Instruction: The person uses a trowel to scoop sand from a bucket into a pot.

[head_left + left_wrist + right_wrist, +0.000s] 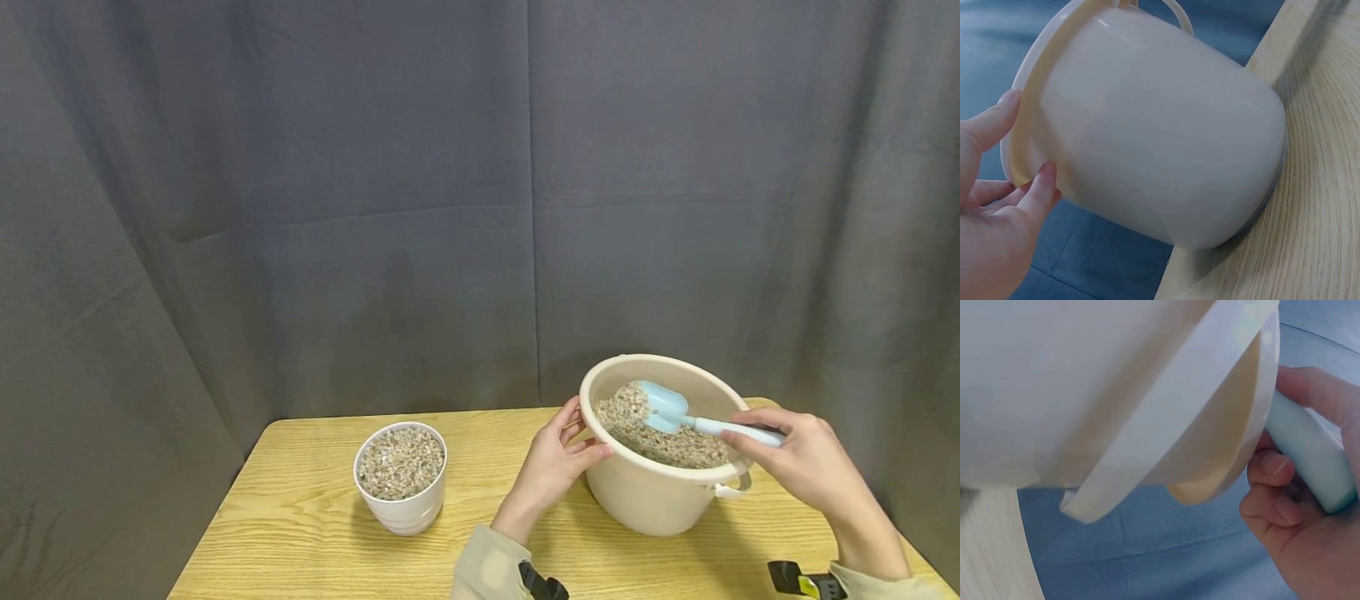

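A cream plastic bucket [660,500] stands at the right of the wooden table [300,517], holding gravel [667,448]. My right hand [757,442] grips the handle of a light blue scoop [663,408] over the bucket's near right rim. The scoop's blade lies on the gravel with some heaped at its tip. My left hand [577,437] rests against the bucket's left side, just under the rim. In the left wrist view its fingertips [1041,187] touch the bucket [1166,137] wall. The right wrist view shows the right hand [1285,487] curled round the scoop handle [1310,462] beside the bucket [1054,381] rim.
A small white ribbed pot [401,479] filled with gravel stands on the table's left half. Dark grey curtains [480,208] close off the back and both sides. The bucket sits near the table's far right corner.
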Demonstrator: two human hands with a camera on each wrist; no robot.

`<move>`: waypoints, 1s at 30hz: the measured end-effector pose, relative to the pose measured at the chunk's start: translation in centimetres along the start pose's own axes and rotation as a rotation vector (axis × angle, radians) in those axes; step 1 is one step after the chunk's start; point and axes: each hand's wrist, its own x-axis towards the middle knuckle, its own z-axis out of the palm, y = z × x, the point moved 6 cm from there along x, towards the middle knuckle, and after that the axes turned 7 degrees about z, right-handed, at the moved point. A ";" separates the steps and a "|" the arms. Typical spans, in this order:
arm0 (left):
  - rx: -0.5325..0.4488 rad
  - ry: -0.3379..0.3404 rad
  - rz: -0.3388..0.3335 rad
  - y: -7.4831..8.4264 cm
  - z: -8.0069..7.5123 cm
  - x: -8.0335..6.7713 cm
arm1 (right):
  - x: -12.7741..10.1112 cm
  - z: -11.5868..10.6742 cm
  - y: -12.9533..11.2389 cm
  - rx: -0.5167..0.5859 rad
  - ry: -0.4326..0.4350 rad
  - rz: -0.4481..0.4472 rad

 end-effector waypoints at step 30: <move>0.251 -0.089 0.009 5.5 -8.5 -6.2 | -0.7 0.5 -3.6 0.035 0.072 0.039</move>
